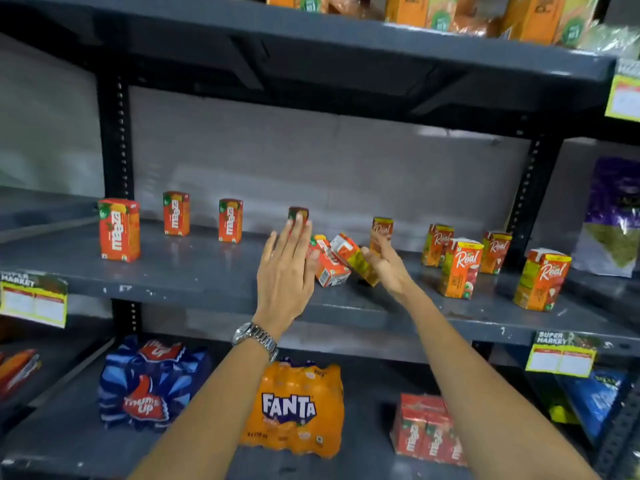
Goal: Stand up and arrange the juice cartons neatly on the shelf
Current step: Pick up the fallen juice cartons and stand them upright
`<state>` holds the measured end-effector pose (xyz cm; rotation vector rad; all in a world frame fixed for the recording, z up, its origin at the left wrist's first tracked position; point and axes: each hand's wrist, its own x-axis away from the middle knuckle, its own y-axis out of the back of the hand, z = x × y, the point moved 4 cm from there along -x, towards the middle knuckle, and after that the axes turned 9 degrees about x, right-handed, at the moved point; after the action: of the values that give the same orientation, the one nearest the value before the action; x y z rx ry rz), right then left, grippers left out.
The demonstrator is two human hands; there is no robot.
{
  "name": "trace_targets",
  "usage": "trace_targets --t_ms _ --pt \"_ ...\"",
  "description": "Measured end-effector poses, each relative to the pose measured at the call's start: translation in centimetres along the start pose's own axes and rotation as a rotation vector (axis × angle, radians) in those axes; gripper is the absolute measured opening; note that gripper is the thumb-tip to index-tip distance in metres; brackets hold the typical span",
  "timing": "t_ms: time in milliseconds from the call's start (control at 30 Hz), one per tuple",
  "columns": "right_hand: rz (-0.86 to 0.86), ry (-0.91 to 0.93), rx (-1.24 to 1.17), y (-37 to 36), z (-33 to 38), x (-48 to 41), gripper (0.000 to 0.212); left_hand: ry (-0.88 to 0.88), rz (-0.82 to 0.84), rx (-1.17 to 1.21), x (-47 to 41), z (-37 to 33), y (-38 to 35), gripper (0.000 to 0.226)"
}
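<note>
Small orange juice cartons stand on the grey middle shelf (pixel 194 278). Three Maaza cartons (pixel 119 230) stand upright at the left, and a fourth (pixel 298 214) stands behind my left hand. Several Real cartons (pixel 460 268) stand upright at the right. In the middle a tilted carton (pixel 349 252) leans over a fallen one (pixel 330 270). My left hand (pixel 287 275) is flat with fingers apart, just left of the fallen cartons, holding nothing. My right hand (pixel 388 268) grips the tilted carton from the right; another Real carton (pixel 381 233) stands just behind its fingers.
The shelf above (pixel 311 60) overhangs closely and carries large orange cartons. On the lower shelf lie a Thums Up pack (pixel 149 386), a Fanta pack (pixel 294 410) and a Maaza multipack (pixel 426 431). Price tags (pixel 33 299) hang from the shelf edges. A purple bag (pixel 613 216) stands at the right.
</note>
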<state>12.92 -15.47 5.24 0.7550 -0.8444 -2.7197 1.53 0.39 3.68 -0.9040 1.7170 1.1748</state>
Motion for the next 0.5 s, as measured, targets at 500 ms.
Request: trace_targets --t_ms 500 --pt "0.012 -0.053 0.286 2.7 -1.0 1.7 0.067 -0.208 0.074 -0.157 5.5 0.9 -1.2 0.048"
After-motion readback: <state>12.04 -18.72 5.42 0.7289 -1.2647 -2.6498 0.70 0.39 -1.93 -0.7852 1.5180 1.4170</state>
